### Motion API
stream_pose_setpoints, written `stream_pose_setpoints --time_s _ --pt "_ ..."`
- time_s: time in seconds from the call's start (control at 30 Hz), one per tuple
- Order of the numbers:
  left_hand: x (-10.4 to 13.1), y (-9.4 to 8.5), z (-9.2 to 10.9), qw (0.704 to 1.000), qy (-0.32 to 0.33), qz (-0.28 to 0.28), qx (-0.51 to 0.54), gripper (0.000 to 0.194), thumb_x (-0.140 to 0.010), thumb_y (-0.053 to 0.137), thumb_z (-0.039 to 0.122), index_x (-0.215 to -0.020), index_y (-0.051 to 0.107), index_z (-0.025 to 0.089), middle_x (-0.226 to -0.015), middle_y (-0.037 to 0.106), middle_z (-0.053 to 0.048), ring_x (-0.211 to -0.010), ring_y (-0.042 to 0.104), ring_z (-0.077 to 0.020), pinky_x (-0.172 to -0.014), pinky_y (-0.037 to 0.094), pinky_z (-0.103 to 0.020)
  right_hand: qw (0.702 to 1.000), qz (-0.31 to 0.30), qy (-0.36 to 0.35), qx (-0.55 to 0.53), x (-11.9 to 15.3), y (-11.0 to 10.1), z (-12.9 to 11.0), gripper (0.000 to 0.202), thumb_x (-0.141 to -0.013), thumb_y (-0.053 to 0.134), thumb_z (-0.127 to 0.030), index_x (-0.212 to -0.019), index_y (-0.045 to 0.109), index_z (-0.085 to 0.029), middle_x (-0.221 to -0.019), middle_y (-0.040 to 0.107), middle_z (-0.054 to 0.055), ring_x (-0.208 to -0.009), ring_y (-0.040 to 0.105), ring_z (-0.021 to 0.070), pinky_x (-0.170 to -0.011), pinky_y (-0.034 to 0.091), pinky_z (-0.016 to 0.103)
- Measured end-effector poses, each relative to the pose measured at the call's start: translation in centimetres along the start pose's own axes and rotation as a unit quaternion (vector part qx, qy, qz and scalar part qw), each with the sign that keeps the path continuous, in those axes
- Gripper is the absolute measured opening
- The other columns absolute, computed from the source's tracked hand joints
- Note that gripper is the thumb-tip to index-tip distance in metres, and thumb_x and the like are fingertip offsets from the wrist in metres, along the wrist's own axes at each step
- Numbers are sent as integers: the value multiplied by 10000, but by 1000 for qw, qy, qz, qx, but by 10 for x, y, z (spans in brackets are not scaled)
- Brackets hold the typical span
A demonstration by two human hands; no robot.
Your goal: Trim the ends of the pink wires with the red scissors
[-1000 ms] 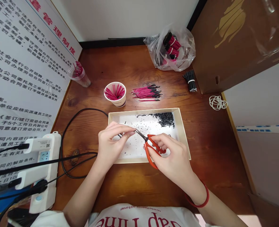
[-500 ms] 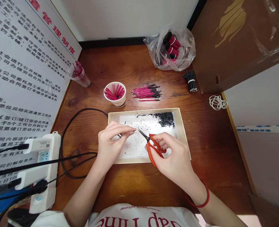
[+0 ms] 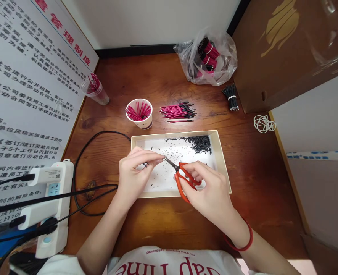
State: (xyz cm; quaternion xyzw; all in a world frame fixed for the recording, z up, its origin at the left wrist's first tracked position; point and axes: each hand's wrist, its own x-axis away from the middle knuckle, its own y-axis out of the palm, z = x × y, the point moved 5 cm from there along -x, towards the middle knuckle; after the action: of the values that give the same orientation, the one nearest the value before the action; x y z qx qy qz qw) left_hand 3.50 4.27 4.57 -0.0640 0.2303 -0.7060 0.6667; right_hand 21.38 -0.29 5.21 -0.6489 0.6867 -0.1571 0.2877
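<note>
My left hand (image 3: 137, 168) is closed in a pinch over the box, holding a thin wire (image 3: 145, 164) mostly hidden by the fingers; a dark bit shows under the index finger. Orange-handled scissors (image 3: 183, 177) are in my right hand (image 3: 210, 181), their blades pointing up and left. The blade tips meet the left fingertips, where the wire's end lies. Both hands are above a shallow cream box (image 3: 224, 164) with a white bottom. Inside it, black offcuts (image 3: 201, 144) are heaped at the far right, and tiny rings and bits are scattered about.
Beyond the box are a paper cup (image 3: 143, 124) of red wires, a pile of red-and-black wires (image 3: 177, 112), a plastic bag (image 3: 192, 72) of bundles, a black wire bundle (image 3: 230, 97) and white rubber bands (image 3: 264, 124). Left: a clear cup (image 3: 100, 95), a power strip (image 3: 56, 214), black cables (image 3: 77, 172).
The scissors have moved slightly left and up, so their tips now reach the left fingertips; the blades look closer together. My left hand has hardly moved.
</note>
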Motion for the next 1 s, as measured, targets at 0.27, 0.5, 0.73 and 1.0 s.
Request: stream_pose_setpoints --time_s 0.27,0.5,0.73,1.0 --pt "0 -1 1 1000 3 3 -1 176 -818 721 137 -771 812 280 -753 796 -5 -690 667 -177 -680 526 -322 1000 5 -9 -3 2 0 1 93 -820 612 -139 -767 624 -214 -623 620 -33 -499 533 103 -482 452 219" --pt "0 -1 2 1000 7 1 -3 182 -813 726 127 -774 812 282 -748 794 -1 -693 670 -176 -690 524 -323 1000 21 8 1 0 -3 1 97 -787 613 -122 -754 609 -213 -601 600 -44 -472 503 92 -469 445 205" --pt "1 0 1 1000 16 1 -16 159 -824 727 128 -780 805 259 -757 794 -2 -699 661 -169 -698 520 -312 999 -9 29 -13 -1 -2 1 92 -799 654 -181 -791 572 -222 -622 562 -44 -509 472 107 -503 452 234" --pt "4 8 14 987 147 -24 -59 107 -830 753 119 -827 780 222 -749 785 -3 -662 616 -146 -620 507 -266 989 9 44 -139 -18 7 6 183 -786 655 -168 -894 534 -252 -799 685 -13 -719 645 162 -683 547 294"
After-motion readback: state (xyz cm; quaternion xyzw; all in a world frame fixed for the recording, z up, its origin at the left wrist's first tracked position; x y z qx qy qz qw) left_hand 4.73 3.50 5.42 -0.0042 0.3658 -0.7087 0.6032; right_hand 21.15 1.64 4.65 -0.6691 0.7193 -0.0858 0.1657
